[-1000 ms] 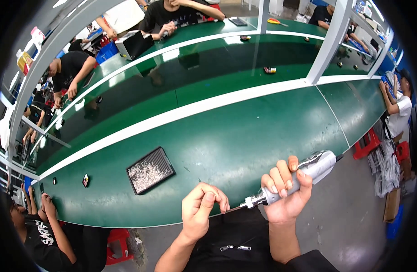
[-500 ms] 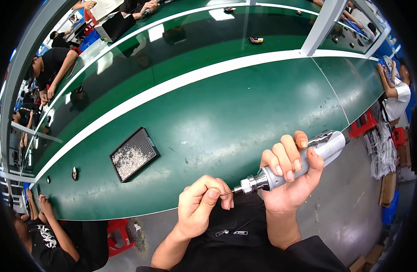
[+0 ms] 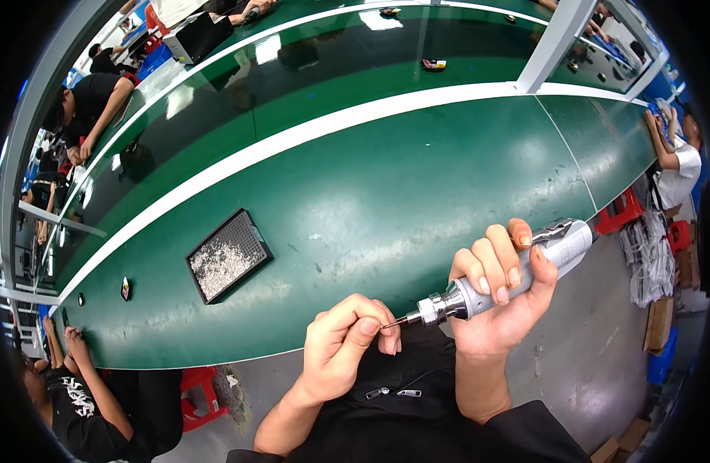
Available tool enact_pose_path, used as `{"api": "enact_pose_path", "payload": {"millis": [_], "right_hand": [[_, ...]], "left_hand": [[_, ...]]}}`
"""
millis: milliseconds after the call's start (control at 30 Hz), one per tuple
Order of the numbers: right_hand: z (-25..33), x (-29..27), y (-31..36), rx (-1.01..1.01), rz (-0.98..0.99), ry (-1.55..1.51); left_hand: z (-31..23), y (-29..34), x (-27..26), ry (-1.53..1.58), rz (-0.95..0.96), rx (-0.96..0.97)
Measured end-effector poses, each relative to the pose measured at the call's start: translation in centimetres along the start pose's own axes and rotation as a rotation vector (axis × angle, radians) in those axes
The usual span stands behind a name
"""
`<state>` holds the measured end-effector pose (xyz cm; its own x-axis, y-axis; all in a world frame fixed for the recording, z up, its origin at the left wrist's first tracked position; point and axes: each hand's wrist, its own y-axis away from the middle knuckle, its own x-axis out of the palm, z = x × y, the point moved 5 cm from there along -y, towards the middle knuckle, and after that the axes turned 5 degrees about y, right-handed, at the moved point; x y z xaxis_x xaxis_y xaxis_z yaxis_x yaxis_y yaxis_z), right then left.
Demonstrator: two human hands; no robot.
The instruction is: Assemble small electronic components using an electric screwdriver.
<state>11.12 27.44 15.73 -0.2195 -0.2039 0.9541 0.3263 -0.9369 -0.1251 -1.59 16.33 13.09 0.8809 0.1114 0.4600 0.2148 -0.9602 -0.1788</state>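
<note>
My right hand [image 3: 500, 309] is wrapped round the grey body of an electric screwdriver [image 3: 567, 251], held slanting above the near edge of the table. Its silver collar and thin bit [image 3: 401, 320] point left toward my other hand. With thumb and forefinger closed, my left hand [image 3: 341, 347] pinches at the end of the bit. Whether a small screw sits between those fingertips is hidden. To the left on the table lies a black tray [image 3: 255, 266] with a grid of holes, partly covered by many small silvery screws [image 3: 224, 266].
A green table [image 3: 386, 208] curves across the view, with a white rail [image 3: 324, 123] along its far side. A grey post [image 3: 552, 50] rises from the rail. Small dark parts [image 3: 126, 288] lie at far left. Beyond the rail rests a small part [image 3: 434, 65]. Other people work around.
Both hands and the screwdriver have shifted slightly right in view. The fingers keep the same grip, with the bit still at the left fingertips. The tray appears slightly higher in view.
</note>
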Motion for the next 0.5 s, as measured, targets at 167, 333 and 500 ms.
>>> {"api": "enact_pose_path", "payload": {"millis": [167, 333, 500], "right_hand": [[-0.12, 0.04, 0.01, 0.002, 0.003, 0.016], [-0.03, 0.14, 0.09, -0.025, 0.017, 0.062], [0.22, 0.13, 0.34, -0.071, 0.039, 0.136]], "left_hand": [[0.09, 0.03, -0.2, -0.021, 0.013, -0.012], [0.21, 0.15, -0.44, -0.014, 0.004, -0.012], [0.08, 0.15, -0.61, -0.083, -0.039, -0.05]]}}
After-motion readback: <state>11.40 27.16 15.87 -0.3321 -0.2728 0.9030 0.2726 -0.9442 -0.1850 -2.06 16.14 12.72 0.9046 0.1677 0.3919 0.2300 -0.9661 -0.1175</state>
